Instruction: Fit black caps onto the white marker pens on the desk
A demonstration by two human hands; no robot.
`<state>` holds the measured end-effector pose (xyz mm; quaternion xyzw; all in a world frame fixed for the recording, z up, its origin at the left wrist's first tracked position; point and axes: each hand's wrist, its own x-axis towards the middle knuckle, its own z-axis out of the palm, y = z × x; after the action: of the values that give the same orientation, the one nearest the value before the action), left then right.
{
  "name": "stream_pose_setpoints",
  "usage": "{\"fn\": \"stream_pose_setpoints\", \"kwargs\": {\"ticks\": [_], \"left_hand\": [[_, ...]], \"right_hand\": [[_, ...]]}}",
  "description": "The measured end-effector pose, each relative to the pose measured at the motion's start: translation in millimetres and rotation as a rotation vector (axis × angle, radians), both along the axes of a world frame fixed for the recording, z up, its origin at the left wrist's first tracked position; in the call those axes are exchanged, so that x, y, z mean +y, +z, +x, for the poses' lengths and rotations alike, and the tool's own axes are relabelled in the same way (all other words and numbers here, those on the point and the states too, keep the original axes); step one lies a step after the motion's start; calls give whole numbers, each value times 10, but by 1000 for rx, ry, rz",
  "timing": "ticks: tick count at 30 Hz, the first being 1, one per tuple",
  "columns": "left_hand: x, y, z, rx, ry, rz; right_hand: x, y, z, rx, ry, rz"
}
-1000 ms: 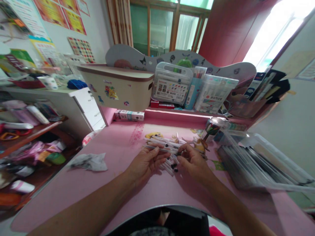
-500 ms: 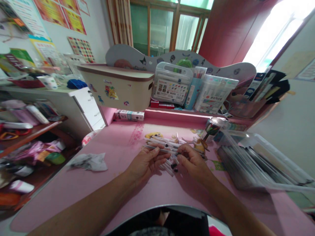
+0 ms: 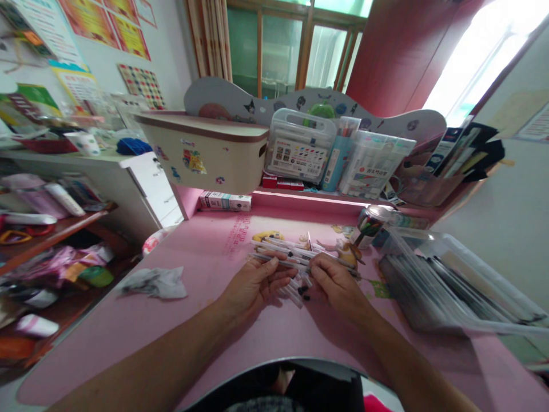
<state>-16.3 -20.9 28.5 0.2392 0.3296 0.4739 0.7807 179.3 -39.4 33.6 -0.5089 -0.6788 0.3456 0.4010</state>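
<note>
A heap of several white marker pens (image 3: 286, 252) with dark caps lies in the middle of the pink desk (image 3: 223, 240). My left hand (image 3: 254, 285) rests at the heap's left side, its fingers curled round one pen. My right hand (image 3: 337, 284) is at the heap's right side, fingers pinched on the ends of pens. The two hands almost touch over the pens.
A crumpled grey paper (image 3: 155, 282) lies at the left. A clear case of pens (image 3: 446, 286) sits at the right, a tin can (image 3: 369, 224) behind it. Marker boxes (image 3: 300, 150) and a cream bin (image 3: 206, 150) stand on the back shelf. Cluttered shelves (image 3: 51, 229) fill the left.
My right hand has shifted slightly up and left, closer over the pens. My left hand has barely moved.
</note>
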Motion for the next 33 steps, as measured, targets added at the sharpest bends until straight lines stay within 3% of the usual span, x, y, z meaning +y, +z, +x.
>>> {"fn": "stream_pose_setpoints", "kwargs": {"ticks": [5,12,22,25,28,33], "left_hand": [[8,-24,-2,-9,4,15],[11,-93,-38,16,-75,79],[-46,47,-27,77,-77,149],[-37,63,-42,87,14,153],[-12,74,-54,65,101,101],[26,18,-61,48,-24,83]], "right_hand": [[-21,-17,4,91,6,-132],[-5,-12,14,60,-4,-83],[49,-108,76,154,79,-222],[22,-53,35,45,-6,-96],[-25,-49,-23,-199,-135,66],[-23,-139,-46,-670,-138,100]]}}
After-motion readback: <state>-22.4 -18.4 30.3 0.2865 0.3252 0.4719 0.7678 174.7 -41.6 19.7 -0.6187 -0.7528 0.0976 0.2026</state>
